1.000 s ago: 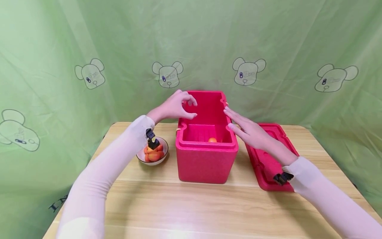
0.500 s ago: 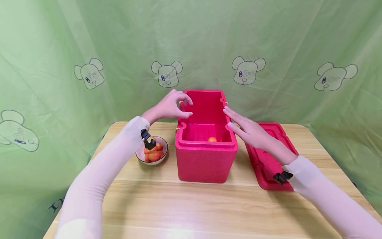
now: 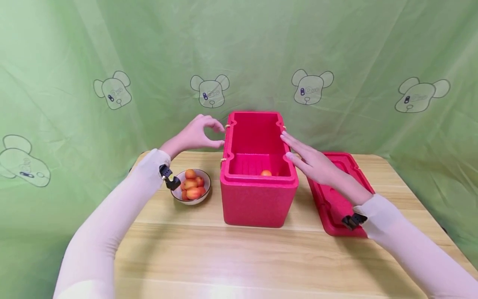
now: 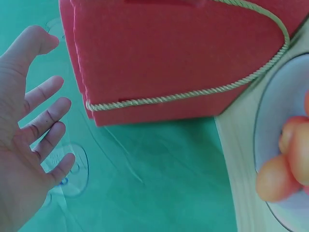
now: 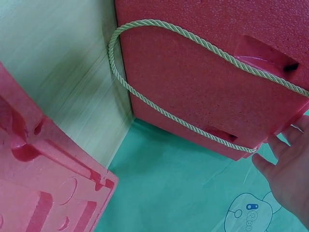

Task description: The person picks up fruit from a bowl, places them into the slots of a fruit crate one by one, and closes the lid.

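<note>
A red foam box (image 3: 257, 203) stands without its lid on the table. Inside, at the bottom near the front wall, lies a small orange fruit (image 3: 266, 172). My left hand (image 3: 196, 133) is just outside the box's left rim, thumb and fingers spread in a wide curve with nothing between them. In the left wrist view, that hand (image 4: 36, 130) is apart from the box wall. My right hand (image 3: 311, 162) rests its straight fingers at the right rim. Left of the box, a white bowl (image 3: 206, 195) with a dark rim holds several orange-red fruits (image 3: 193, 193).
The red lid (image 3: 341, 207) lies flat on the wooden table (image 3: 209, 257) to the right, partly under my right forearm. A rope handle (image 4: 193, 92) loops along the box's left side, and another rope (image 5: 169, 116) hangs on its right. A green curtain (image 3: 261, 41) closes off the back.
My left hand has moved left, from over the box opening to outside its left rim, uncovering more of the fruit bowl. My right hand stays at the right rim.
</note>
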Tool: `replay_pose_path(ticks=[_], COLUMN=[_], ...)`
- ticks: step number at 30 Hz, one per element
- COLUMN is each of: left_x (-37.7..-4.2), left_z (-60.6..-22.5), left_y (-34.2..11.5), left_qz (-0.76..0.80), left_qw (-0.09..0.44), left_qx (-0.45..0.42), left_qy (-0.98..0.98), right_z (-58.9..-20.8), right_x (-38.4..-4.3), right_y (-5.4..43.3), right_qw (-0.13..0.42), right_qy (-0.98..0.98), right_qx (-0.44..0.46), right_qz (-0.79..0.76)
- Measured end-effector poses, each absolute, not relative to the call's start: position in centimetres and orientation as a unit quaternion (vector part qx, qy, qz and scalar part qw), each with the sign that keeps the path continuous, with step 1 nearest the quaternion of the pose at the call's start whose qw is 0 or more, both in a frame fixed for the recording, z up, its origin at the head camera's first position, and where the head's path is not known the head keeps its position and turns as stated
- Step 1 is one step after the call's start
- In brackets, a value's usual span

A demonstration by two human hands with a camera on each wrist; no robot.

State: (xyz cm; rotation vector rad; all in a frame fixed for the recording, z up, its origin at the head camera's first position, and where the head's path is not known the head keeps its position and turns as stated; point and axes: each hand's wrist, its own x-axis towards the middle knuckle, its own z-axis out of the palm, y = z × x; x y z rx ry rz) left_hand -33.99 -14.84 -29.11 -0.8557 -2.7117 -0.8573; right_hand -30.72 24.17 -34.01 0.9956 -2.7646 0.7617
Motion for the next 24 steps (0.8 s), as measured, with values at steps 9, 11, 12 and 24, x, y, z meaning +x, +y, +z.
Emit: replay_pose_path(ticks=[9,11,12,24], left_x=[-32.6,-32.4,-32.3,-30.8], left_z=[-31.0,-31.6,-32.0,-35.3], left_y=[-18.8,-19.7,-20.2,-23.6], left_qz=[-0.278,-0.277,-0.277,-0.269], left_qw=[0.082,0.079,0.076,0.020], left_qx=[-0.264,-0.259,-0.256,-0.217], left_qy=[-0.920,-0.922,-0.923,-0.938], right_z=[-34.1,-34.1,-34.1,-34.1], right_x=[-30.7,-30.7,-30.7,-30.7], right_y=[24.2,24.2,24.2,24.1], right_qw=[0.056,0.055,0.055,0.054], right_qy=[-0.910,-0.910,-0.910,-0.910], right_qx=[0.326,0.326,0.326,0.325], right_qz=[0.250,0.250,0.250,0.254])
